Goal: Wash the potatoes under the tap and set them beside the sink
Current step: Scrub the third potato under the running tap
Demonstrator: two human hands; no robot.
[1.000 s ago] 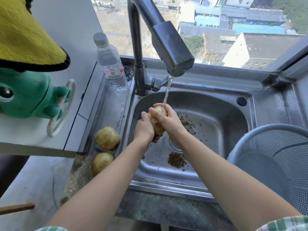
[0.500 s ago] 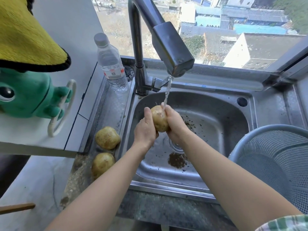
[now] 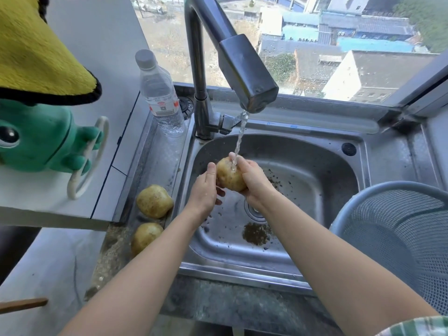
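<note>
Holding one potato between both hands over the sink basin, directly under the tap. Water stream is striking the potato's upper right shoulder, beside the right index finger.

Right hand is cupping the potato's right and lower side; its fingers are wrapping round the far top edge, so the potato is sitting in the palm. Left hand is pressing flat against the potato's left side, thumb pointing up beside it, fingers curling underneath, tips showing just below the potato. Both hands are grasping the potato; neither is clenching fully.

Potato is oval. Its long axis is running from upper left, away from the person, to lower right; the narrower end is pointing up toward the tap, the broad end is resting in the right palm.

Two more potatoes are lying on the drainboard strip left of the basin: far potato and near potato, close together; cannot tell if touching. Water bottle is standing upright behind them, beside the tap base. Grey colander is sitting at right of the sink. Dirt specks are scattering over the basin floor near the drain.
</note>
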